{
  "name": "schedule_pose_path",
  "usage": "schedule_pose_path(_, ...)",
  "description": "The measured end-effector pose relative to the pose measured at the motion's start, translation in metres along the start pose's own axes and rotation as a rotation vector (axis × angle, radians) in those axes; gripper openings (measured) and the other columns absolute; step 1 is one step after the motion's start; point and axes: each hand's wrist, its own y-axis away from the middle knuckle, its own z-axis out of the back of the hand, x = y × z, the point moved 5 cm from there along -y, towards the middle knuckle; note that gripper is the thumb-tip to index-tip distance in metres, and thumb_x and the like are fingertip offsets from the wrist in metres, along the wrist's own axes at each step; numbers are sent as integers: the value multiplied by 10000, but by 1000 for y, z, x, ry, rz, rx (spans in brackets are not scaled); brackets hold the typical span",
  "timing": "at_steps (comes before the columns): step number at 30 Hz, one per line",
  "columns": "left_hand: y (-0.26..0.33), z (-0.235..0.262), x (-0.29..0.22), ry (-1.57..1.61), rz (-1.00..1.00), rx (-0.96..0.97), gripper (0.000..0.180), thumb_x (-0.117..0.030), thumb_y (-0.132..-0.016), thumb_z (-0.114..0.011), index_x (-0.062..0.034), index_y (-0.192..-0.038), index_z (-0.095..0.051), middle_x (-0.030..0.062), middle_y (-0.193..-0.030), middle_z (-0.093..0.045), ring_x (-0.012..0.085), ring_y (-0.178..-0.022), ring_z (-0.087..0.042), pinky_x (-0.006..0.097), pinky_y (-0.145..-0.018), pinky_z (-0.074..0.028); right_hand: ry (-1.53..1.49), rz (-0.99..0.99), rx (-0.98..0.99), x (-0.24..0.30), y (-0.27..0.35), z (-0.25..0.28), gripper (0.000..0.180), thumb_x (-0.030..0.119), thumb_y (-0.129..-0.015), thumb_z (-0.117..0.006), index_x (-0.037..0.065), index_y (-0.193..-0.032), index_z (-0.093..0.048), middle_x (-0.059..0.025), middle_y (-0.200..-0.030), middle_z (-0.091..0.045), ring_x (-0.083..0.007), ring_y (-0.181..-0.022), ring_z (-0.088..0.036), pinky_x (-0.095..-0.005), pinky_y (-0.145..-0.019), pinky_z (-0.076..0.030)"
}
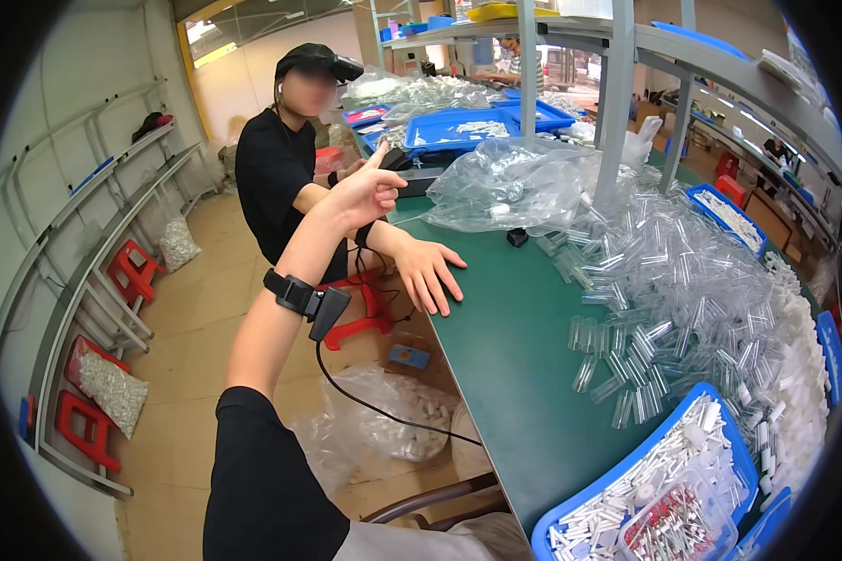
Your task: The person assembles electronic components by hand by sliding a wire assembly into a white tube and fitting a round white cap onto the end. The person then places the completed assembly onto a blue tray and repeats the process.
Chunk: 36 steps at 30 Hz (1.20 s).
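Observation:
My left arm, with a black strap and sensor box [323, 309] on the forearm, reaches up and forward. At its end my left hand [367, 192] is raised in the air off the table's edge. One digit points upward and the others bend loosely, with nothing seen in them. Just below it, a co-worker's hand [430, 273] lies flat on the green table [496, 346]. That co-worker [285, 159], in black with a cap, sits at the far left side of the table. My right hand is out of the picture.
Many clear plastic tubes [664, 271] are heaped on the table's right side. Nearer stands a blue tray [557, 519] of white pieces, with a clear box [674, 524] of red-and-white pieces. A clear bag [505, 182] lies beside a shelf post [616, 112]. Red stools [89, 425] line the left wall.

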Motion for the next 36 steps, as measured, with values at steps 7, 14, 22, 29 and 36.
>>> schedule_pose_path(7, 52, -10, 29, -179, 66, 34, 179, -31, -852, -612, -108, -1014, -613, -56, -625, -393, 43, -520, -361, 210, -462, -269, -5, 23, 38, -3, -4, -8, 223, 188, -924, -578, -33, -939, -604, -233, -805, -633, -397, -711, -601, -436, -628, -461)
schedule_pose_path(14, 202, -141, 93, -918, 383, 1296, 244, -251, -952, -577, -24, -862, -583, 49, -749, -618, 144, -708, -575, 322, -644, -461, -41, -6, 141, -9, -1, -29, 225, 190, -926, -573, -33, -938, -601, -235, -806, -633, -400, -715, -601, -439, -630, -461)
schedule_pose_path(22, 299, -134, 231, -1249, 403, 1209, 294, -274, -933, -531, 16, -956, -489, 206, -661, -586, 419, -623, -587, 502, -572, -472, -56, -39, 207, -11, 12, -42, 228, 192, -929, -568, -33, -937, -598, -237, -808, -633, -404, -719, -602, -442, -633, -461)
schedule_pose_path(29, 298, -122, 244, -1441, 233, 866, 341, -258, -895, -581, 3, -1051, -427, 211, -690, -589, 411, -623, -611, 499, -564, -508, -48, -129, 200, -18, 38, -38, 230, 195, -931, -564, -33, -936, -595, -238, -809, -632, -407, -723, -602, -444, -635, -461)
schedule_pose_path(36, 309, -115, 261, -1250, 259, 607, 331, -158, -890, -552, 22, -1087, -357, 274, -798, -590, 462, -632, -599, 530, -565, -483, -43, -263, 151, -31, 79, -28, 233, 197, -933, -559, -34, -935, -592, -240, -810, -632, -410, -727, -602, -446, -637, -461)
